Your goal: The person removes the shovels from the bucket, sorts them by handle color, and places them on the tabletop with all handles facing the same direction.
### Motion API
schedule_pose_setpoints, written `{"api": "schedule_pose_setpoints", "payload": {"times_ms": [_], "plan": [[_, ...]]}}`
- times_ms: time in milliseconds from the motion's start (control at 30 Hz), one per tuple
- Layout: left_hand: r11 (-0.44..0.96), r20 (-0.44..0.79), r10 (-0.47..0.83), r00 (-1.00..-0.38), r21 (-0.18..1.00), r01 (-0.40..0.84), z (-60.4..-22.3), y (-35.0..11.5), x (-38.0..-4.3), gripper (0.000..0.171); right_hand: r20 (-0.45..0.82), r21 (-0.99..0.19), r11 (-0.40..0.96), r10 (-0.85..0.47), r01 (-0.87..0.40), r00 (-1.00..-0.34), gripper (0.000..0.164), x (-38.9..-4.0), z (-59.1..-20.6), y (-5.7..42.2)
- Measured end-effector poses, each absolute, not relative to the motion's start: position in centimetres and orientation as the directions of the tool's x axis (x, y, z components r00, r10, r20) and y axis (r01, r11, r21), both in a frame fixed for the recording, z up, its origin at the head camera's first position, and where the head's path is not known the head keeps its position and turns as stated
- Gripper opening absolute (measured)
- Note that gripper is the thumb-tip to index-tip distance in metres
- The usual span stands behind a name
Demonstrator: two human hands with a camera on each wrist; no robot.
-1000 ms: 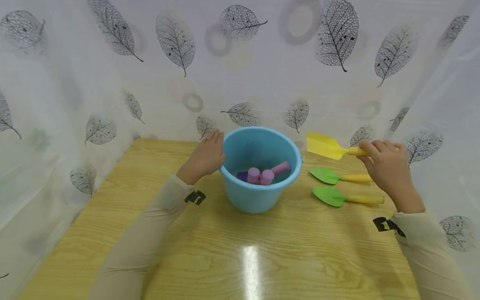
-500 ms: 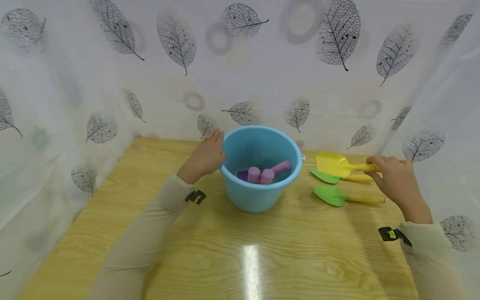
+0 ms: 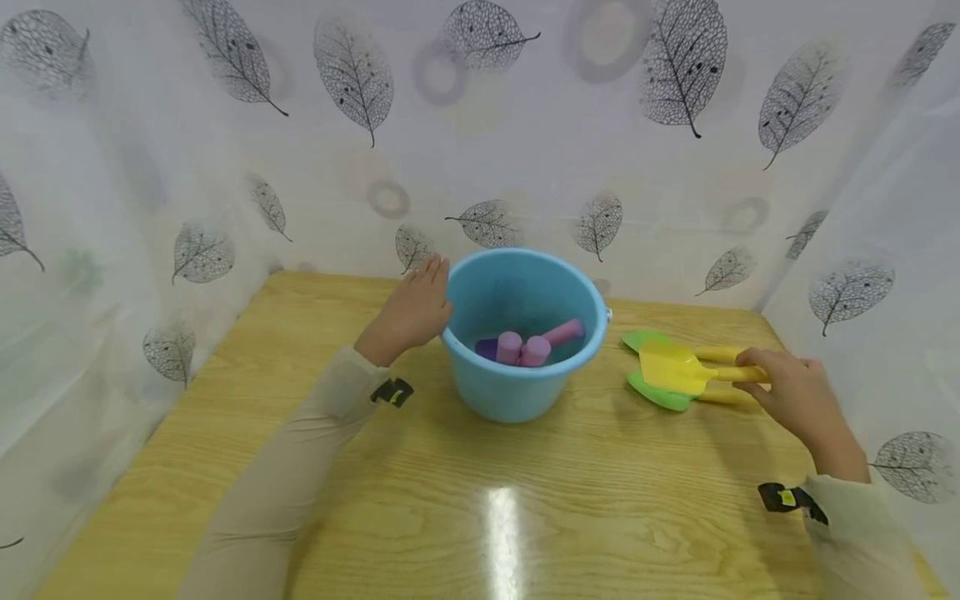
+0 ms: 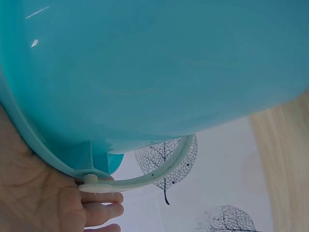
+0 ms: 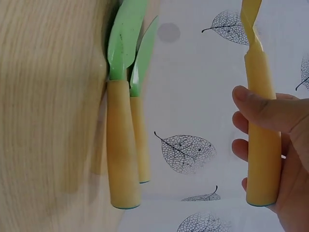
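Note:
My left hand (image 3: 411,312) rests against the left rim of a light blue bucket (image 3: 495,392), fingers extended. The left wrist view shows its palm at the rim, beside the hinge of the white bucket handle (image 4: 164,169). My right hand (image 3: 798,396) grips a yellow spade (image 3: 667,367) by its wooden handle, thumb across it. The spade is held above two green-bladed trowels. The nearer trowel (image 3: 658,397) and the farther trowel (image 3: 639,338) lie side by side with blades towards the bucket. In the right wrist view the gripped handle (image 5: 263,159) stands apart from theirs.
Pink-purple pieces with round ends (image 3: 508,348) lie inside the bucket, their kind unclear. The wooden table (image 3: 420,500) carries everything. A white leaf-patterned curtain (image 3: 525,125) closes off the back and both sides.
My right hand has brought the yellow spade down and nearer, from behind the green trowels to over them. The left hand and the bucket have stayed in place.

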State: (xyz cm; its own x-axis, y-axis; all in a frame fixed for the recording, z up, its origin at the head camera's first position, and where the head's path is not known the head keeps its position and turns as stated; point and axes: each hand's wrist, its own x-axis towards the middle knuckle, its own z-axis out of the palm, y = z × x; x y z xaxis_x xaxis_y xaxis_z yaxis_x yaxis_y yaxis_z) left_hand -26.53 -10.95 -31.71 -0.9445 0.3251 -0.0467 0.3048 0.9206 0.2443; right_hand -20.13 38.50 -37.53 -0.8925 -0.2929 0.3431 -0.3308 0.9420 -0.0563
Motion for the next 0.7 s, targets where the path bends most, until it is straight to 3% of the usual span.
{"api": "schedule_pose_setpoints", "payload": {"times_ms": [700], "plan": [[0.922, -0.057, 0.321, -0.945, 0.246, 0.298, -31.4, -10.7, -26.6, 0.064, 0.177, -0.12, 0.936, -0.308, -0.331, -0.935, 0.027, -17.8, -41.3, 40.2]]}}
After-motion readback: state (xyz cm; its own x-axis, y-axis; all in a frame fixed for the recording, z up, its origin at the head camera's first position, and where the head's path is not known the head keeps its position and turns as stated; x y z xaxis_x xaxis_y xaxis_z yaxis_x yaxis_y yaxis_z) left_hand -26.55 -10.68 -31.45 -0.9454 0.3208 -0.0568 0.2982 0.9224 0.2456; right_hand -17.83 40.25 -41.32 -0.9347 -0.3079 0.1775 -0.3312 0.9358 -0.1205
